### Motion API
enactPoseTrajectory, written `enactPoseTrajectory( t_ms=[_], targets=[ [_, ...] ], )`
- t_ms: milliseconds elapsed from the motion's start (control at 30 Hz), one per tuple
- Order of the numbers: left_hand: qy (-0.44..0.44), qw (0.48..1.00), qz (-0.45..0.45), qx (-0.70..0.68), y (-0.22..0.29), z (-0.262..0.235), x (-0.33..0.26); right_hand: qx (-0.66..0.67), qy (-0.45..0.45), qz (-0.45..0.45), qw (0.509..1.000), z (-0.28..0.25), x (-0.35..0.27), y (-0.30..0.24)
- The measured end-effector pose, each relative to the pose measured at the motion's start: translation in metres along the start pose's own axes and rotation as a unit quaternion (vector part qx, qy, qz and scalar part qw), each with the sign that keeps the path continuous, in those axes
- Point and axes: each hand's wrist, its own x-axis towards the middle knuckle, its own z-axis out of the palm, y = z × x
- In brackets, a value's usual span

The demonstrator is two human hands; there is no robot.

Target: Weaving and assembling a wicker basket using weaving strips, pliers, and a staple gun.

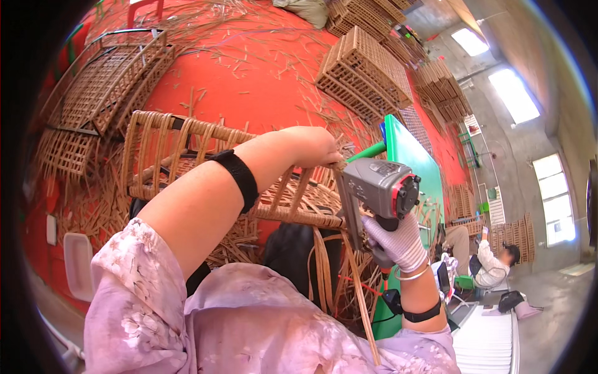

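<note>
Head view, and we're looking straight down on the woven basket [299, 217], slung across in front of the person, its right end meeting the nail gun [379, 184] just off the left edge of the green table [411, 153]! Over on the gun, the gloved right hand [398, 240] has its fingers wrapped firmly round the handle, the grey body tilted above them and the dark magazine running down along the basket's end. And the bare left hand [314, 146]? It reaches over the basket's far rim, fingers curled down right by the gun's nose; whether they grip the rim, I cannot tell, as the tips are mostly hidden. Long loose strips [322, 268] dangle from the basket's near right corner. Out on the red floor [237, 81], scraps everywhere! Woven frames [93, 87] pile up along its left edge, a tall stack of crates [367, 68] sits toward its far right, and a white tray [78, 265] lies by its near left corner.
</note>
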Motion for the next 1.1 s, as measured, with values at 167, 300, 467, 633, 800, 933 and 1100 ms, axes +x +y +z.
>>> enactPoseTrajectory(
  t_ms=[167, 300, 467, 633, 800, 933, 1100],
  targets=[
    [-0.036, 0.996, -0.076, -0.032, 0.018, -0.016, -0.011, -0.005, -0.015, -0.061, 0.998, 0.000, 0.004, 0.013],
    [-0.033, 0.991, -0.121, -0.046, 0.016, -0.007, -0.008, -0.052, -0.010, -0.021, 0.998, -0.005, -0.005, 0.004],
    [0.006, 0.989, -0.145, -0.025, 0.006, -0.002, -0.006, 0.182, 0.098, 0.029, 0.978, -0.021, -0.043, 0.040],
    [0.003, 0.985, -0.171, -0.024, 0.004, 0.002, 0.001, 0.302, 0.251, 0.064, 0.918, -0.069, -0.088, 0.109],
    [0.035, 0.978, -0.172, -0.111, 0.003, 0.002, -0.002, 0.382, 0.353, 0.149, 0.841, -0.109, -0.129, 0.196],
    [0.042, 0.991, -0.106, -0.071, 0.007, 0.005, -0.004, 0.472, 0.372, 0.234, 0.764, -0.121, -0.151, 0.280],
    [0.100, 0.984, -0.029, -0.144, 0.003, 0.004, -0.008, 0.630, 0.360, 0.184, 0.663, -0.120, -0.168, 0.349]
  ],
)
